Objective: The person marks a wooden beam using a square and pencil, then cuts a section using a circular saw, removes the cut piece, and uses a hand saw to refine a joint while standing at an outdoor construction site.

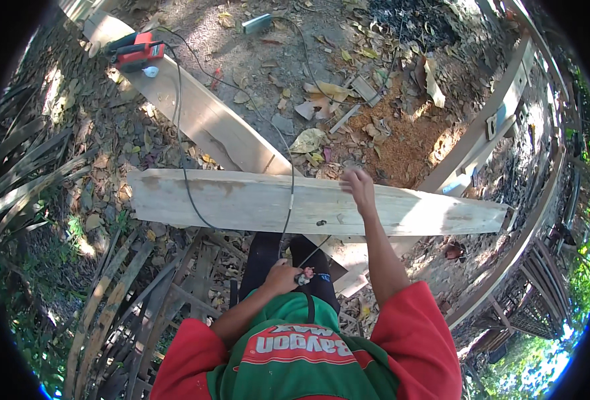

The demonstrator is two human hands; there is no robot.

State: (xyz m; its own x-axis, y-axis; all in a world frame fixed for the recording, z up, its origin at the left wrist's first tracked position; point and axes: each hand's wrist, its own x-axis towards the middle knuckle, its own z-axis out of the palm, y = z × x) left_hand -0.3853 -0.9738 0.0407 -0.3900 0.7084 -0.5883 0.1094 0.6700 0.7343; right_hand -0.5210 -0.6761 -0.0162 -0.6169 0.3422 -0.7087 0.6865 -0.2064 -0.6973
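Note:
My left hand (282, 277) is closed around a dark power cord (291, 208) in front of my lap. Beside its fingers is a small pale, pinkish lump (305, 275) on the cord, too small to make out. Raised above the far edge of a wide pale plank (242, 200), my right hand (358, 187) is blurred by motion, and its fingers are unclear. The plank lies crosswise before me, with cord draped over it in two places. A red and black power tool, seemingly an electric planer (135, 51), rests on a second board (208, 127) at the far left.
A long beam (485, 133) slants away at the right. Sawdust (402, 150), dry leaves and wood scraps cover the ground beyond the plank. A grey box-like piece (256, 24) with a cord lies at the back. Weathered slats (108, 300) are piled at the near left.

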